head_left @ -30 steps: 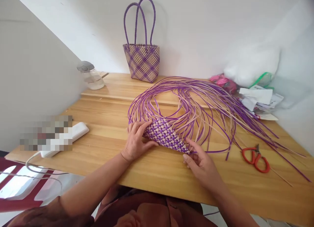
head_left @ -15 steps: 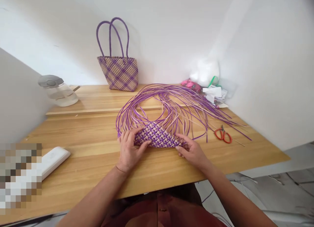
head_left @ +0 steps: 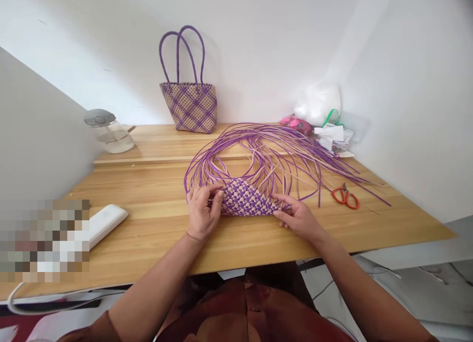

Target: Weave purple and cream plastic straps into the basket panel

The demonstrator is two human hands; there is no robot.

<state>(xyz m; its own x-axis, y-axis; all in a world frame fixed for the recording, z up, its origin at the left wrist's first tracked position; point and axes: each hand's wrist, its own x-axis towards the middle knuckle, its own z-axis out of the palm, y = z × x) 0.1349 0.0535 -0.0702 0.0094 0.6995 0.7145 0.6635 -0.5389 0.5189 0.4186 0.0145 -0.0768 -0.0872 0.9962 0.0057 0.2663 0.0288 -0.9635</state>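
A purple and beige woven piece (head_left: 247,199) lies near the front middle of the wooden table, its upper side rising to a blunt peak. Long loose purple and beige strands (head_left: 254,135) run from its far side, curving back and off to the right. My left hand (head_left: 204,211) grips the piece's left end, with the thumb up along its near face. At the right end, my right hand (head_left: 297,216) pinches the corner between thumb and fingers. The fingertips of both hands are partly hidden by the weave and strands.
A finished-looking woven handbag (head_left: 192,105) stands at the back against the wall. Left of it is a clear jug with a grey lid (head_left: 113,132). Red-handled scissors (head_left: 345,198) lie to the right, pink and white bags (head_left: 314,108) behind. A white bar-shaped object (head_left: 111,221) lies left.
The whole view has shifted, so things appear farther right. My left thumb has moved from the weave's lower edge back toward its left end. My right hand keeps its hold on the corner.
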